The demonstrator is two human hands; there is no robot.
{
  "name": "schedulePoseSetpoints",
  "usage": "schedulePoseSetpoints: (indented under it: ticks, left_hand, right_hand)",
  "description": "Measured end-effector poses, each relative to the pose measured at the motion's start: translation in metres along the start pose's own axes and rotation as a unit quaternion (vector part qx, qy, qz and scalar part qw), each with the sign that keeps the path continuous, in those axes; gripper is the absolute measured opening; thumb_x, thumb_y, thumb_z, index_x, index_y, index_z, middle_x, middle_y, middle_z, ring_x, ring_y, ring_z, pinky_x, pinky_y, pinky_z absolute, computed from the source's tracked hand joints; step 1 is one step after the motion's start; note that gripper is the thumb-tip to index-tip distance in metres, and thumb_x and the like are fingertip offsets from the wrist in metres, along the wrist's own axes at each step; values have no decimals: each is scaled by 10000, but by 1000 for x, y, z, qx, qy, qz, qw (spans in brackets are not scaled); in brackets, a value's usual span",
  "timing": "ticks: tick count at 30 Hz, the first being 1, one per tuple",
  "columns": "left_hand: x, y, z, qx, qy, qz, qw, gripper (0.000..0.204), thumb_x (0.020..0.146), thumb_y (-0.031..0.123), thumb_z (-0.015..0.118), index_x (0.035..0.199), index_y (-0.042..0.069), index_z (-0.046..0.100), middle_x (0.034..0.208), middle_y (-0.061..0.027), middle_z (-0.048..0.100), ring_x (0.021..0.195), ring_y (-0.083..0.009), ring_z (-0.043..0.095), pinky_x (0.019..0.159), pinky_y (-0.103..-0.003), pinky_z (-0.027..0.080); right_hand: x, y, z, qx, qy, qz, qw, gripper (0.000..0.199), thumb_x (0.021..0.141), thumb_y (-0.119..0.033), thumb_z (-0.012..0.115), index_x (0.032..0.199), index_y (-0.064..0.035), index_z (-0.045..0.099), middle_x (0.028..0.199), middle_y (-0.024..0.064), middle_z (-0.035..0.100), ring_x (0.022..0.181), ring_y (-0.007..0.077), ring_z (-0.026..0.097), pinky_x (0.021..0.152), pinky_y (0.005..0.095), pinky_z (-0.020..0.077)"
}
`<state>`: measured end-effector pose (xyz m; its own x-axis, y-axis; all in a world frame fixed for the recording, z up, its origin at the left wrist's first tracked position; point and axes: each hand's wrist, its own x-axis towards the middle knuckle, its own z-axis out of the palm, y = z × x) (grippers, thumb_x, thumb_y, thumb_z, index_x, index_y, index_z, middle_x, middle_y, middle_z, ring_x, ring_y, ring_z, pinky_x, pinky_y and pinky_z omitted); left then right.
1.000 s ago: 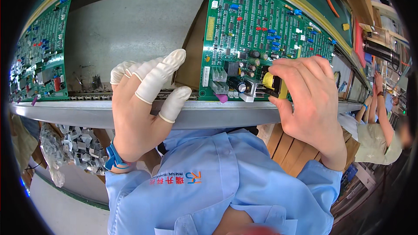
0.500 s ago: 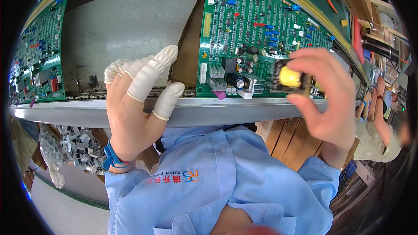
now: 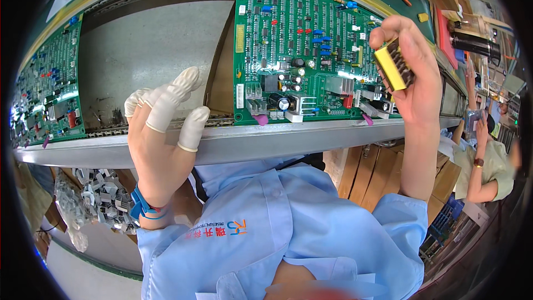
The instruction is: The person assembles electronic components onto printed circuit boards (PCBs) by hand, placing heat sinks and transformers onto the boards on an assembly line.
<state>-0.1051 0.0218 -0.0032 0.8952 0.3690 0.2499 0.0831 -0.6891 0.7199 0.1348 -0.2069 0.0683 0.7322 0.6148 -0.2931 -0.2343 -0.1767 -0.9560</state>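
Observation:
My right hand is closed on a transformer with a yellow-wrapped core and black pin rows. It is held up over the right end of a large green circuit board. The board carries capacitors, heat sinks, small blue and red parts and white connectors. My left hand, with white finger cots on its fingertips and thumb, hovers over the conveyor's front rail, left of the board. Its fingers are stretched and apart, with nothing in them. A blue wrist strap is round my left wrist.
A second green board sits on the conveyor at the far left. The metal front rail runs before me. Below it at left is a bag of metal heat sinks. Cardboard boxes stand at lower right; another person works beyond.
The transformer has been raised from low over the board and turned so its yellow side shows. The board appears further left in view. My left hand has shifted slightly left and down.

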Motion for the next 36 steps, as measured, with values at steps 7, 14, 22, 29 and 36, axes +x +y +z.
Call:
schedulePoseSetpoints:
  ticks: [7, 14, 22, 29, 36]
  left_hand:
    - [-1, -2, 4, -31, 11, -14, 999, 416, 812, 10, 675, 1223, -13, 621, 1102, -145, 688, 989, -216, 591, 932, -327, 409]
    - [3, 2, 0, -16, -10, -18, 1000, 425, 797, 4, 678, 1219, -13, 623, 1101, -149, 687, 1002, -227, 598, 933, -335, 416]
    - [5, -4, 4, -11, 26, 17, 999, 413, 754, 97, 748, 1151, 34, 653, 1051, -97, 704, 890, -237, 645, 831, -347, 417]
    - [3, 1, -1, -16, -7, -18, 1000, 421, 786, 42, 701, 1197, -16, 633, 1096, -158, 692, 976, -245, 599, 930, -346, 413]
    - [4, -4, 3, 2, 26, 26, 999, 408, 760, 113, 751, 1145, 24, 652, 1047, -106, 703, 876, -248, 649, 810, -342, 428]
  right_hand:
    - [-30, -4, 10, -209, -151, -75, 963, 501, 789, -138, 709, 1236, -4, 528, 1154, 90, 543, 1014, 170, 550, 859, 281, 453]
    - [-35, -6, 45, -555, -118, -213, 795, 546, 583, -41, 794, 1087, -40, 582, 1014, 105, 614, 919, 297, 585, 808, 386, 444]
    - [-26, 0, 51, -647, -152, -234, 709, 549, 551, -95, 801, 1052, -34, 587, 1023, 93, 624, 914, 257, 575, 782, 384, 394]
    - [-21, -3, 51, -649, -169, -245, 700, 543, 536, -106, 805, 1030, -31, 591, 993, 88, 624, 888, 248, 573, 766, 375, 394]
    - [-20, -6, 49, -644, -185, -235, 705, 525, 546, -98, 804, 1020, -23, 592, 981, 83, 629, 875, 248, 572, 762, 375, 396]
